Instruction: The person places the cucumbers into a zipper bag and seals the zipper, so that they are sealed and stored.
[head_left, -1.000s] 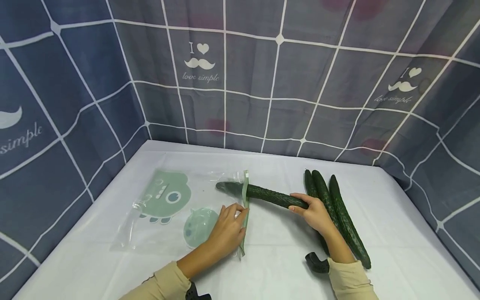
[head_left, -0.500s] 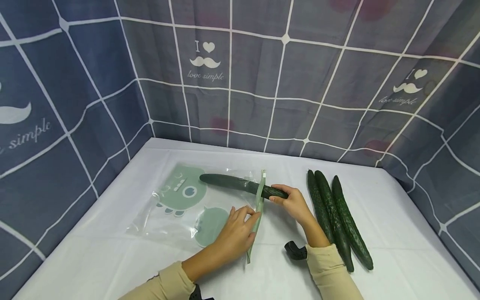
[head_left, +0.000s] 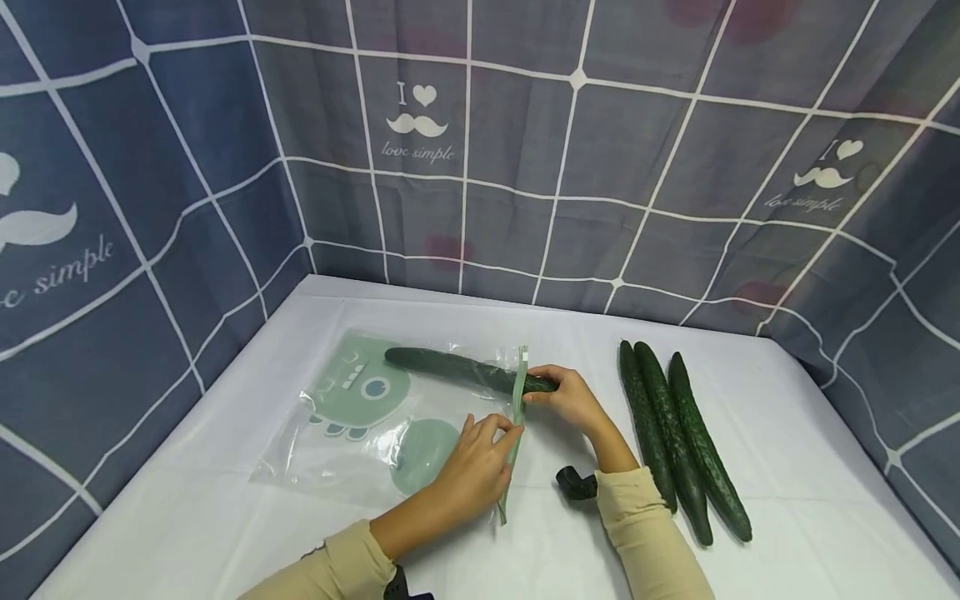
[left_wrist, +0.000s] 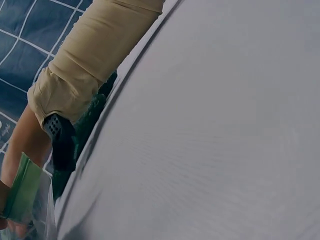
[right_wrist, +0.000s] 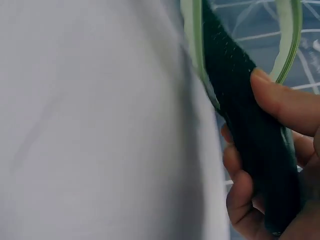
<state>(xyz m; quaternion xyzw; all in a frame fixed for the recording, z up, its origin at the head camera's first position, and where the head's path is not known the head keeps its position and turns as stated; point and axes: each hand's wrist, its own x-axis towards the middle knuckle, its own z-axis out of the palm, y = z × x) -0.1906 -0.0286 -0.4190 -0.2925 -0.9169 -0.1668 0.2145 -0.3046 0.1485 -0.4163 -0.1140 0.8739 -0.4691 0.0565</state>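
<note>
- Three cucumbers [head_left: 675, 442] lie side by side at 4 o'clock in the head view. The held cucumber [head_left: 450, 365] is mostly inside the clear bag [head_left: 352, 467] at 7 o'clock, its tip pointing to 9.
- At 6 o'clock the left hand [head_left: 468, 467] pinches the green strip [head_left: 504, 504] of the bag's mouth. The right hand [head_left: 567, 398], toward 2 o'clock from it, grips the outer end.
- In the left wrist view, the strip shows at 8 o'clock and a tan sleeve [left_wrist: 95, 60] between 10 and 11; how firm the pinch is, I cannot tell.
- In the right wrist view, the mouth stands apart near 1 o'clock; thumb and fingers curl around the cucumber at 4.
- If the pinch slips, I think the mouth may fold and catch the right fingers; too strong a push may drag the bag toward 9 o'clock.
</note>
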